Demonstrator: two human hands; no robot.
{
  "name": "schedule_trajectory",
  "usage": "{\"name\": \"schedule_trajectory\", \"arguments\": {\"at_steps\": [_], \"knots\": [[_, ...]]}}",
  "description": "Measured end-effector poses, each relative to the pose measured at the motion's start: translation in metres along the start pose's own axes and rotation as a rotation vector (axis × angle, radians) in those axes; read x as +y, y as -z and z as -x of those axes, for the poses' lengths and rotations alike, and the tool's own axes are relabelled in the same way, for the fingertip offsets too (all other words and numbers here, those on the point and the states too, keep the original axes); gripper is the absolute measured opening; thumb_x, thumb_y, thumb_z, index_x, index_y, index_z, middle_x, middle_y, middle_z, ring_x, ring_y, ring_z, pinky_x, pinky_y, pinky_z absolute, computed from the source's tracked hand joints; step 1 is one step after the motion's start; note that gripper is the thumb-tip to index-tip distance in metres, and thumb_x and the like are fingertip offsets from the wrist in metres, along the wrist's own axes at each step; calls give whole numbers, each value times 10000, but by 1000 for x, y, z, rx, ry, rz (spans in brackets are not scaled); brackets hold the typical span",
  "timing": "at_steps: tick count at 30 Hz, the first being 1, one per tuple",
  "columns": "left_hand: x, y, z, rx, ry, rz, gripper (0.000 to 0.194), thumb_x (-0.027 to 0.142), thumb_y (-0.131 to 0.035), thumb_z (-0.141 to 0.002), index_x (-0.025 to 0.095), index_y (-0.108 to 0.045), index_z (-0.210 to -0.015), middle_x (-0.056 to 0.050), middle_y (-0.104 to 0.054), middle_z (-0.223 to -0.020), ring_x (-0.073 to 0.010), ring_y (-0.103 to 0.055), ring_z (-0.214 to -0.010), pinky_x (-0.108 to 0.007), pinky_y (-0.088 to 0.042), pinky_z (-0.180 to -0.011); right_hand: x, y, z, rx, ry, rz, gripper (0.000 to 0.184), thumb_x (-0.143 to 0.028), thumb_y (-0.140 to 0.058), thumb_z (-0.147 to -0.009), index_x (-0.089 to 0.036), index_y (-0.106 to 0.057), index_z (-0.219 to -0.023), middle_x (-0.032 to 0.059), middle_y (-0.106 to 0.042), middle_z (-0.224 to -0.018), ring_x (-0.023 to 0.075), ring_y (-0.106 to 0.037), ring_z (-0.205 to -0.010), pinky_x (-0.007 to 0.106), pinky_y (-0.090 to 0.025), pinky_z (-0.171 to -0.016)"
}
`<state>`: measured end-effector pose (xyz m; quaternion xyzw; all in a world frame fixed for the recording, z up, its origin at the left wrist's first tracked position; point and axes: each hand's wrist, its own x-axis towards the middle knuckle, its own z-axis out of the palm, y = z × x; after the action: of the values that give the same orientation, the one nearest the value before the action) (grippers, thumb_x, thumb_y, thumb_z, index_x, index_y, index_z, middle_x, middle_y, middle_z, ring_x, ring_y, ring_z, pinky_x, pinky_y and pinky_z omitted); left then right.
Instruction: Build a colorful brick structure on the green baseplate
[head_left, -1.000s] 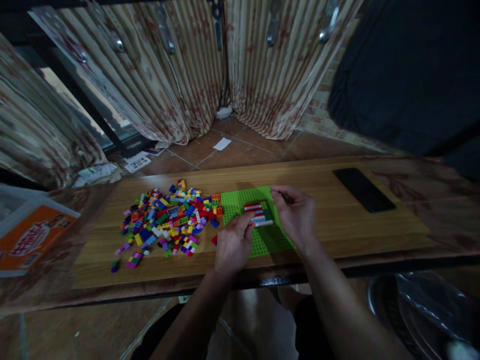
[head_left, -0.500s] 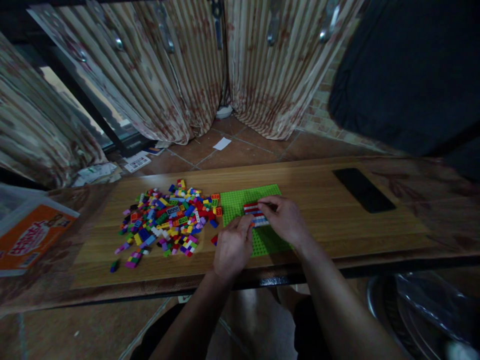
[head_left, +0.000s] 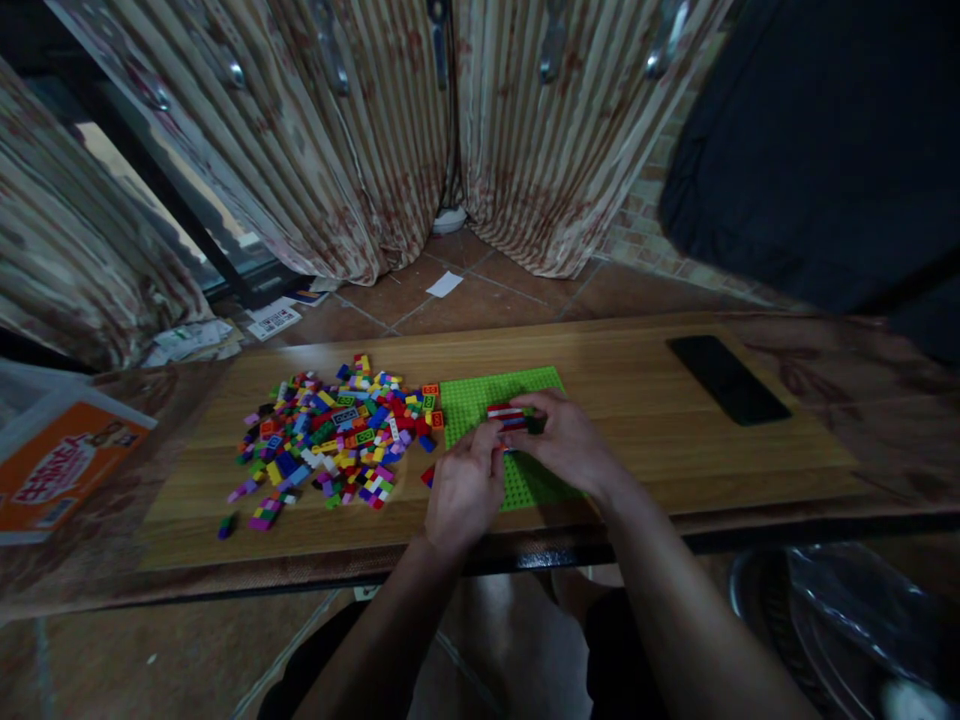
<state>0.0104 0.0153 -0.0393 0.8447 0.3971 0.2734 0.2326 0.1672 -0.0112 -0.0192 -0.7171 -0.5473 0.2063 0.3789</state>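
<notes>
A green studded baseplate point(head_left: 495, 391) lies on the wooden board, partly under my hands. On it sits a striped block of red, white and blue toy bricks point(head_left: 504, 412), its lower part largely covered by fingers. My left hand point(head_left: 465, 487) is closed at the block's left side, thumb and fingertips pressed to it. From the right, my right hand point(head_left: 568, 447) curls its thumb and fingers around the block's other side, with a dark gap between them. Left of the baseplate, a heap of loose colourful bricks point(head_left: 330, 435) spreads over the board.
A black phone point(head_left: 727, 380) rests on the right of the wooden board point(head_left: 622, 370). At the far left stands a clear plastic box with an orange label point(head_left: 71, 470). Curtains point(head_left: 375, 150) hang behind, and a round metal container point(head_left: 780, 620) is low at the right.
My right hand's fingers have shifted slightly and its thumb has come lower along the brick block, covering more of the white and blue rows. My left hand stays nearly in place.
</notes>
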Motion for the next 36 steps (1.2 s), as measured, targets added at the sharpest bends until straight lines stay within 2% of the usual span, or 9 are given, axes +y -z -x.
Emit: {"name": "schedule_trajectory", "arguments": {"at_steps": [5,10,17,21,33,36], "knots": [[1,1,0,-28,19,23,384,135,-495,-864,227,-507,-1237,-52,-693,-972,-203,-655,-909,-335,-506,-840,-2,-2,0,16,31,47,311,-220,-753,-667,-215,-702,-974,52,-638,-972,212,-609,-905,390,-475,-841],[4,3,-3,-37,76,81,387,127,-509,-851,218,-522,-1227,-56,-697,-967,-208,-661,-891,-348,-513,-832,-6,-2,0,3,3,85,310,-191,-740,-675,-195,-696,-982,59,-627,-966,212,-603,-900,377,-471,-841],[-5,4,-7,22,197,366,388,66,-584,-767,205,-572,-1129,-24,-699,-861,-160,-682,-801,-283,-532,-763,-7,0,1,-32,32,140,321,-167,-715,-688,-188,-678,-1007,55,-598,-967,197,-582,-882,353,-472,-814],[-10,5,-11,40,272,497,320,100,-606,-763,187,-591,-1070,-25,-713,-816,-158,-686,-765,-275,-529,-738,-11,1,1,-56,7,170,329,-168,-712,-691,-179,-677,-1018,63,-590,-968,199,-580,-848,353,-474,-782],[-1,1,-15,35,356,434,318,53,-625,-719,179,-606,-1010,-10,-692,-763,-149,-667,-718,-277,-518,-720,-8,-4,-1,-51,10,177,323,-136,-705,-676,-165,-694,-998,81,-590,-991,200,-598,-830,358,-484,-783],[-3,0,-14,31,354,450,320,70,-634,-715,190,-606,-1011,-6,-692,-765,-153,-668,-714,-277,-515,-704,-4,-4,-1,-37,12,102,328,-150,-724,-642,-170,-708,-970,79,-614,-982,199,-605,-823,355,-492,-768]]}}
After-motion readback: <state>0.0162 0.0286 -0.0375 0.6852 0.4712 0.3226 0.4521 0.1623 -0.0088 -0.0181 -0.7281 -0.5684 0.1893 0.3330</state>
